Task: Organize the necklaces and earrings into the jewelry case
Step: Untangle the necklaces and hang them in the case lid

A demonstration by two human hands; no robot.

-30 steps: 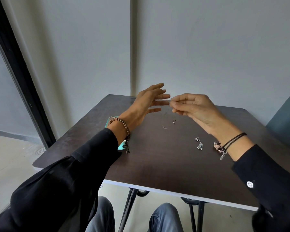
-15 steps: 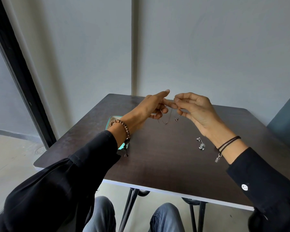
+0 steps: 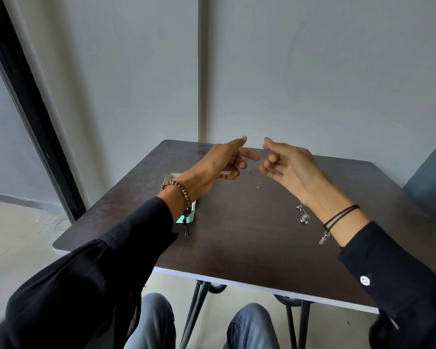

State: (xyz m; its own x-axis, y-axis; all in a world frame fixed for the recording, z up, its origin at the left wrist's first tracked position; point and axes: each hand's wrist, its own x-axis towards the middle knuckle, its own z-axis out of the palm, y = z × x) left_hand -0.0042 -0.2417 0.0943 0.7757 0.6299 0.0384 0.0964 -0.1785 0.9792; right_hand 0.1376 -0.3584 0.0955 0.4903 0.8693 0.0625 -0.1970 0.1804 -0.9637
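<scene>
Above the back of the dark table (image 3: 237, 248), my left hand (image 3: 219, 165) has its fingers curled round a thin necklace chain (image 3: 241, 157), which shows only as a faint line by those fingers. Just to its right, my right hand (image 3: 290, 167) is raised with thumb and forefinger tips pinched together; the chain there is too fine to see. The teal jewelry case (image 3: 170, 177) lies on the table, mostly hidden under my left wrist. A pair of silver earrings (image 3: 303, 214) lies beside my right wrist, and a small silver piece (image 3: 258, 186) lies below the hands.
The table stands against a grey wall, its white front edge (image 3: 262, 285) over my knees. A blue chair back (image 3: 431, 177) rises at the right. A dark door frame (image 3: 35, 109) runs down the left.
My hands were touching fingertip to fingertip; now they have drawn a little apart. The dangling loop of chain no longer hangs between them.
</scene>
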